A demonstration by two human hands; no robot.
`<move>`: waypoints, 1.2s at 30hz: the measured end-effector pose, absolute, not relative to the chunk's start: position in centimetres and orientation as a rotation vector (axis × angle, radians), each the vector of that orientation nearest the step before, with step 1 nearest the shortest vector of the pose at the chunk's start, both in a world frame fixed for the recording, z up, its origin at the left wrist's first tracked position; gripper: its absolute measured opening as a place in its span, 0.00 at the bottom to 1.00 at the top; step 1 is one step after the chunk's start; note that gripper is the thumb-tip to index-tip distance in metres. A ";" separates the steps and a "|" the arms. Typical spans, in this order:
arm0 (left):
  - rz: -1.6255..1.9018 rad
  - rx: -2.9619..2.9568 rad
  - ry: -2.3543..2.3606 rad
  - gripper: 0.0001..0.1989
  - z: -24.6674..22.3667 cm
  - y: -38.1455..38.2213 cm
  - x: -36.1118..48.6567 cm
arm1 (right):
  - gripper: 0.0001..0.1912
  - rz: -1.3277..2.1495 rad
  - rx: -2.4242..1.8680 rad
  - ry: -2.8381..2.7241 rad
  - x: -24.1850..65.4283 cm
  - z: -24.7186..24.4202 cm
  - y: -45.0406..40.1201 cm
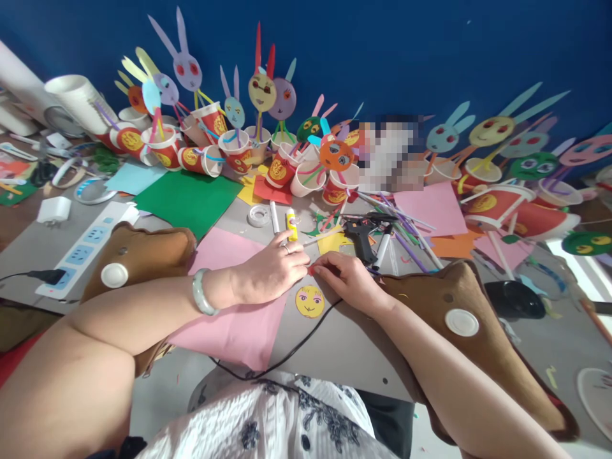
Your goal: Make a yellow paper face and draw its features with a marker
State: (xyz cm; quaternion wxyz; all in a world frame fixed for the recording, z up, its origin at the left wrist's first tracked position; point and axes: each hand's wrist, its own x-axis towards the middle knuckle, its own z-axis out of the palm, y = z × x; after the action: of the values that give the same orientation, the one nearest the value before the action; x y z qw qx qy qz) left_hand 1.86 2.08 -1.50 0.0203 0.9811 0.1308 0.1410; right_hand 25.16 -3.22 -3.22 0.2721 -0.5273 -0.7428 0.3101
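My left hand (275, 269), with a ring and a pale bracelet at the wrist, rests over the edge of a pink paper sheet (229, 319), its fingers bent toward my other hand. My right hand (342, 277) pinches a tiny red piece (312, 270) between thumb and finger. What the left fingertips hold, if anything, is too small to tell. Just below both hands lies a yellow paper circle (310, 301) with a drawn face. A yellow glue stick (291, 225) stands or lies behind my left hand.
Paper cups (162, 146) with rabbit-eared faces line the blue wall. A black glue gun (361, 239), straws (415, 242) and pink paper (430, 209) lie behind my right hand. Brown cushions (430, 306) flank my arms; a power strip (88, 248) is left. A black cable (306, 335) crosses in front.
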 end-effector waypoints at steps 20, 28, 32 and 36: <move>0.364 3.252 0.247 0.11 -1.9 1.6 1.7 | 0.08 0.766 -1.413 -2.147 25.1 -3.1 -3.2; 0.371 3.190 0.288 0.12 -1.8 1.6 1.7 | 0.09 0.751 -1.406 -2.151 25.1 -3.4 -3.1; 0.401 3.036 0.352 0.12 -1.6 1.8 1.9 | 0.09 0.755 -1.411 -2.137 25.0 -3.3 -3.2; 0.608 2.389 0.503 0.12 -0.8 1.8 2.0 | 0.10 0.753 -1.388 -2.124 25.0 -3.2 -3.2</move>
State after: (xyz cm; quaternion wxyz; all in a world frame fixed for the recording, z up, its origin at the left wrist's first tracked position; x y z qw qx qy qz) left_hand 2.03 1.79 -0.81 0.3077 0.9035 0.1902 0.2298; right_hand 25.02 -3.18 -3.24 0.2448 -0.5085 -0.7781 0.2759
